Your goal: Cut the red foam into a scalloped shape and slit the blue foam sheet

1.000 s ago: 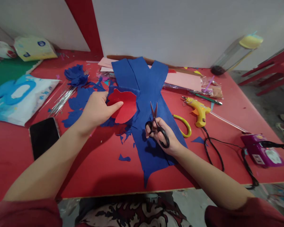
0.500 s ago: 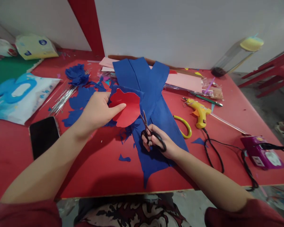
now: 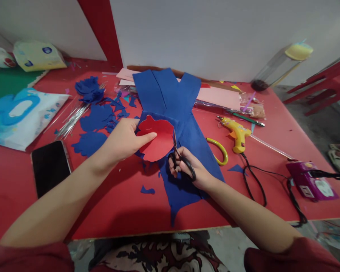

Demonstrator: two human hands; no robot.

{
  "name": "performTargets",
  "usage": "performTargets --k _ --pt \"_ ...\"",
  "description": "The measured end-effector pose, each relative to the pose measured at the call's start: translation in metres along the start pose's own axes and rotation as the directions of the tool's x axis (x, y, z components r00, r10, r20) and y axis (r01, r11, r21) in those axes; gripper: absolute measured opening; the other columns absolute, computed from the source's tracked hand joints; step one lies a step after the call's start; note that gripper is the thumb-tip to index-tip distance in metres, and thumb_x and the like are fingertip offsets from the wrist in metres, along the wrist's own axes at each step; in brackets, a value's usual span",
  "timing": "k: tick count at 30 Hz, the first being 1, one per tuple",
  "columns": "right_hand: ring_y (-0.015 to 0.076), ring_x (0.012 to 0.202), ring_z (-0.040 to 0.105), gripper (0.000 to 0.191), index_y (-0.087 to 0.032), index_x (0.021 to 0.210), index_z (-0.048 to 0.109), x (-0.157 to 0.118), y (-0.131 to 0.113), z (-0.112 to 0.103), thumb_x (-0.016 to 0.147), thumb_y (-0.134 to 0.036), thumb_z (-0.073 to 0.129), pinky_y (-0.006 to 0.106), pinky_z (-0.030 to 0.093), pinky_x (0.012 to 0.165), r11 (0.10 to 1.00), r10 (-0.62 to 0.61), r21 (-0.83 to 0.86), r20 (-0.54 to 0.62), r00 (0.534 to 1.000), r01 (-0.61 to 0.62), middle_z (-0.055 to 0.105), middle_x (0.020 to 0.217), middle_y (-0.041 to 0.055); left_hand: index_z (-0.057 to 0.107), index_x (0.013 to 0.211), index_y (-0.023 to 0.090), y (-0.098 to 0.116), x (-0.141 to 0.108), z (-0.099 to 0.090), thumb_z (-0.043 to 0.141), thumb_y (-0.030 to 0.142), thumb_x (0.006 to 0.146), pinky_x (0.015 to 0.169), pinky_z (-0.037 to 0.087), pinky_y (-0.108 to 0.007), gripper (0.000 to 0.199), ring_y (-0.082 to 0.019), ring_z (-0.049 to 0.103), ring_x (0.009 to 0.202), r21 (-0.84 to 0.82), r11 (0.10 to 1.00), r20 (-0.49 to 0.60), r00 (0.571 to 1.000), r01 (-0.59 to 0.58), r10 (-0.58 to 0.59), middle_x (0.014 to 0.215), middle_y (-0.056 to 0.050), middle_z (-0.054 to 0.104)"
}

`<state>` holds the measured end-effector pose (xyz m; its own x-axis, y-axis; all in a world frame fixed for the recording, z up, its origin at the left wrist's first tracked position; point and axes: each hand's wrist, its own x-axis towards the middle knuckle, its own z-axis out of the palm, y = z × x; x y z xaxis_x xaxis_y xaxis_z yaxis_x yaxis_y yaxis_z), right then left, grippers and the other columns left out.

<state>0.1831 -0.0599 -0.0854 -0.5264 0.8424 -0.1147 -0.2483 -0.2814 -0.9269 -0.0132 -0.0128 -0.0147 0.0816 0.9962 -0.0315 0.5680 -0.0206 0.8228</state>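
Observation:
My left hand [image 3: 127, 139] pinches a red flower-shaped paper template [image 3: 158, 141] against a piece of blue paper [image 3: 155, 114] behind it, thumb on the red face. In my right hand [image 3: 187, 166] are black-handled scissors [image 3: 175, 145], my fingers through the loops. Their blades point up beside the template's right edge; whether they touch the blue paper I cannot make out. Under both hands lie long blue sheets [image 3: 198, 151], crossed over each other. Left of the template are blue petal-shaped cutouts [image 3: 90, 142] and a blue paper flower [image 3: 89, 89].
A yellow glue gun [image 3: 238, 132] with its cord lies right, near a yellow ring-shaped handle [image 3: 220, 151] and a purple power strip [image 3: 311, 180]. At left are a phone [image 3: 51, 166], silvery wire stems [image 3: 73, 121] and a wipes pack [image 3: 25, 117]. Pink sheets [image 3: 221, 99] lie behind.
My left hand has brought the red template and blue paper slightly right and down, closer to the scissors. The scissor blades now stand more upright and look closer together.

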Motion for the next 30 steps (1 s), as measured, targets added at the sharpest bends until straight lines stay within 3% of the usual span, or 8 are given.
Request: performTargets --k 6,13,20,30 --pt "0.0069 0.061 0.052 0.043 -0.021 0.082 0.038 0.000 0.002 -0.002 0.072 -0.054 0.063 0.022 0.041 0.056 1.000 -0.020 -0.004 0.000 1.000 0.020 0.050 0.074 -0.0035 0.054 0.054 0.017 0.008 -0.003 0.002 0.064 0.027 0.063 0.045 0.036 -0.022 0.017 -0.012 0.050 0.050 -0.083 0.996 0.043 0.999 0.030 -0.027 0.054 0.002 0.058" --pt "0.0071 0.060 0.052 0.044 -0.021 0.082 0.037 0.001 0.002 -0.002 0.072 -0.056 0.062 0.022 0.040 0.056 0.999 -0.045 0.007 -0.020 0.999 0.045 0.050 0.074 -0.0036 0.063 0.068 0.014 -0.008 -0.004 0.013 0.066 0.030 0.067 0.055 0.045 -0.024 0.016 -0.014 0.057 0.060 -0.241 0.971 0.058 0.998 0.005 0.010 0.068 0.000 0.066" --pt "0.0071 0.057 0.050 0.043 -0.021 0.081 0.037 0.000 0.001 -0.001 0.073 -0.056 0.061 0.022 0.040 0.055 0.998 -0.058 0.008 -0.030 0.998 0.058 0.049 0.072 -0.0041 0.066 0.075 0.013 -0.011 -0.004 0.021 0.070 0.032 0.065 0.064 0.050 -0.028 0.022 -0.016 0.061 0.067 -0.402 0.912 0.067 0.996 0.079 -0.057 0.077 -0.004 0.069" --pt "0.0074 0.055 0.051 0.043 -0.021 0.081 0.036 0.000 -0.001 0.000 0.073 -0.055 0.062 0.022 0.040 0.052 0.998 -0.064 0.001 -0.050 0.997 0.064 0.050 0.070 -0.0045 0.067 0.076 0.013 -0.013 -0.004 0.026 0.071 0.030 0.064 0.065 0.052 -0.028 0.021 -0.016 0.063 0.067 -0.455 0.884 0.081 0.994 0.106 -0.078 0.077 -0.003 0.071"
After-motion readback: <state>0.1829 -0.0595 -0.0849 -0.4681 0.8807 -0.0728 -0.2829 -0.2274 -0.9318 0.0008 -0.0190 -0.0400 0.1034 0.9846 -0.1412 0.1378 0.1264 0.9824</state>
